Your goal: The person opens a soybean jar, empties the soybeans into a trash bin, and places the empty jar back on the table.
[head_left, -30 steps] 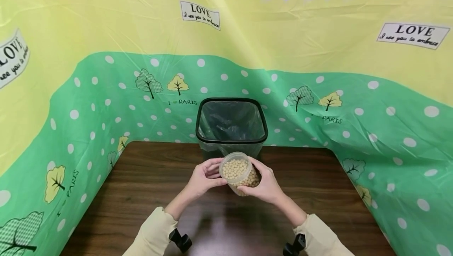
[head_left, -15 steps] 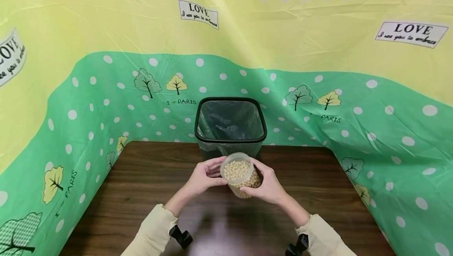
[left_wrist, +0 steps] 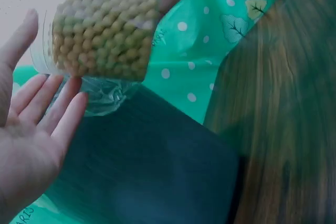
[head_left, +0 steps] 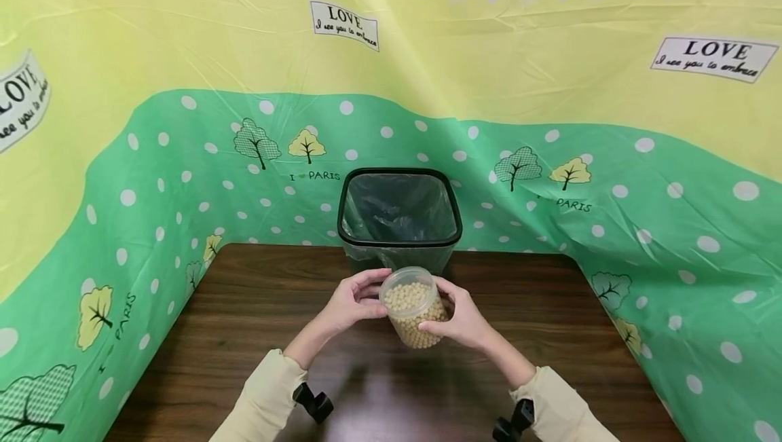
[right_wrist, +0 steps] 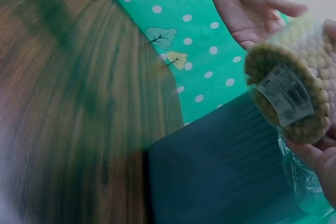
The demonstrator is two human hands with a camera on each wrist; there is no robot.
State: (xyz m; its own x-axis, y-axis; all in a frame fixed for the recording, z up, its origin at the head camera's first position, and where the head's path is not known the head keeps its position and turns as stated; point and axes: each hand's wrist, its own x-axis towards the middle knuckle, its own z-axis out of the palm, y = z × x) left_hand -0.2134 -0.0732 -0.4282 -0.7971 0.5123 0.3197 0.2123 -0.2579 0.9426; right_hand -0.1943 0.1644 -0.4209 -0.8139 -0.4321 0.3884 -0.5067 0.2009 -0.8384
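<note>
A clear plastic jar (head_left: pixel 415 316) of round, pale tan beans or balls is held in the air in front of the bin, tilted with its mouth end up and to the left. My right hand (head_left: pixel 462 318) grips its side, thumb in front and fingers behind. My left hand (left_wrist: pixel 39 129) is beside the mouth end, its fingers extended with fingertips at or very near the jar's wall. Its thumb points along the rim. In the right wrist view a printed label (right_wrist: pixel 286 95) shows on the jar's base. Whether a clear lid covers the mouth I cannot tell.
A dark bin (head_left: pixel 400 245) with a black rim and a clear plastic liner stands at the back of the brown wooden table (head_left: pixel 256 306). Green and yellow patterned cloth (head_left: pixel 275 157) hangs behind and along both sides. Black wrist mounts (head_left: pixel 313 402) sit on both forearms.
The jar has shifted slightly toward me and become more upright in the head view, showing more of its side. My right hand moved with it; the left stays by the rim.
</note>
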